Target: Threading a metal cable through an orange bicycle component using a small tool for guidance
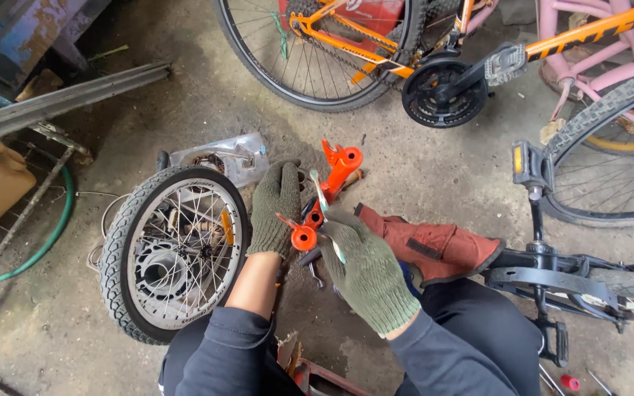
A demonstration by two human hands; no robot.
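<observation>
- Here, the left hand (277, 209) in a green glove grips the orange frame (329, 192) from behind, fingers closed on it.
- The right hand (365, 271) pinches a thin tool (322, 196) against the frame; keeping it steady and square to the frame looks wise.
- Left of the frame, a small wheel (174, 253) lies flat.
- Right of the frame, a red glove (434, 246) rests on the ground.

Clear crumpled plastic bag (221, 158) on floor behind small wheel (174, 253).
</observation>
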